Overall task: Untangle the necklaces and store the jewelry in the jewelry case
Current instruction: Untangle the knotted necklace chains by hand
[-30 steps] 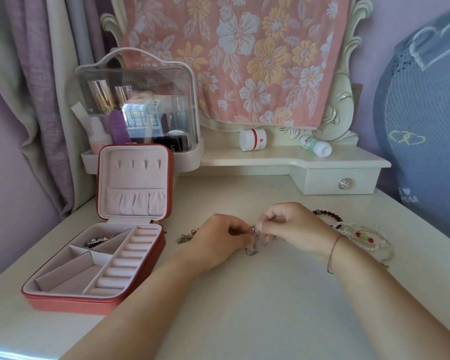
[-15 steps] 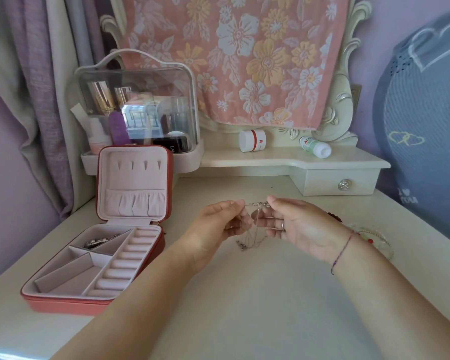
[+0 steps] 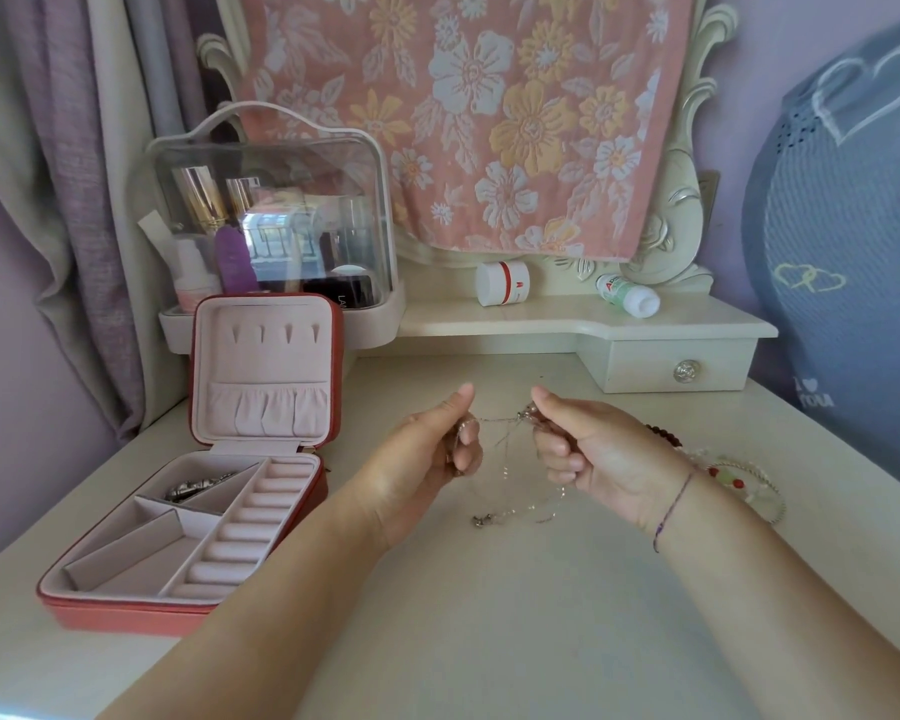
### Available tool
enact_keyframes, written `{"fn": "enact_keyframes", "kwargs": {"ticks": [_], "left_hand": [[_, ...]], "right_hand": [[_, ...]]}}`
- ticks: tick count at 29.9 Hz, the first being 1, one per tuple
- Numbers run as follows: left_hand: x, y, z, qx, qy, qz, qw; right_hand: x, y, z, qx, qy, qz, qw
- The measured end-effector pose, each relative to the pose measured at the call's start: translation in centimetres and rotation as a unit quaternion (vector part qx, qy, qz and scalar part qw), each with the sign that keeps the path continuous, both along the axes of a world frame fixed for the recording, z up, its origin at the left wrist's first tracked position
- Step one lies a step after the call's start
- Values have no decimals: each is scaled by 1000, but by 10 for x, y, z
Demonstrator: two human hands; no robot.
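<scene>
Here, the thin silver chain necklaces (image 3: pixel 510 478) hang in a loose tangle between both hands, just above the cream dressing table (image 3: pixel 489 631). Their lowest loops and a small clasp touch its surface. The left hand (image 3: pixel 422 459) pinches one strand between thumb and curled fingers. The right hand (image 3: pixel 593 449) pinches the knotted part the same way, and a short run of chain is stretched nearly level between them. The red square jewelry case with pale pink lining (image 3: pixel 126 613) stands open to the left, well apart from the hands, with a silvery piece (image 3: pixel 193 488) lying in its rear compartment. Beaded bracelets (image 3: pixel 744 478) lie on the table just beyond the right wrist.

The chains look very light, limp and slippery, and fine enough to kink or snap if tugged. The safest hold is probably a fingertip pinch close on either side of the knot, easing strands apart rather than pulling the ends. For carrying to the case, the clasp or a gathered bunch should give the surest grip.
</scene>
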State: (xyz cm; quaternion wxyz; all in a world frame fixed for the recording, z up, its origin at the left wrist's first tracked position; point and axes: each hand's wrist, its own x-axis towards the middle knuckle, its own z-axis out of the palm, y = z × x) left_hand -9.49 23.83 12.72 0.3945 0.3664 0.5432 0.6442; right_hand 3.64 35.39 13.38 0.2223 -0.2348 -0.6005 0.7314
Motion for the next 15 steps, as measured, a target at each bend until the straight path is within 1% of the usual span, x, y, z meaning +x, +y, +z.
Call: {"fn": "enact_keyframes", "kwargs": {"ticks": [4, 6, 9, 12, 15], "left_hand": [[-4, -2, 3, 78, -125, -10, 989], [-5, -3, 5, 94, -152, -26, 984], [-5, -5, 6, 74, -111, -67, 989], [-2, -6, 7, 48, -66, -101, 992], [0, -7, 7, 37, -66, -119, 990]], "right_hand": [[0, 0, -2, 67, -81, -12, 994], [-1, -2, -2, 84, -105, -5, 991], [-2, -7, -2, 72, -95, 38, 992], [0, -7, -3, 81, -85, 81, 990], [1, -7, -3, 76, -49, 99, 991]]}}
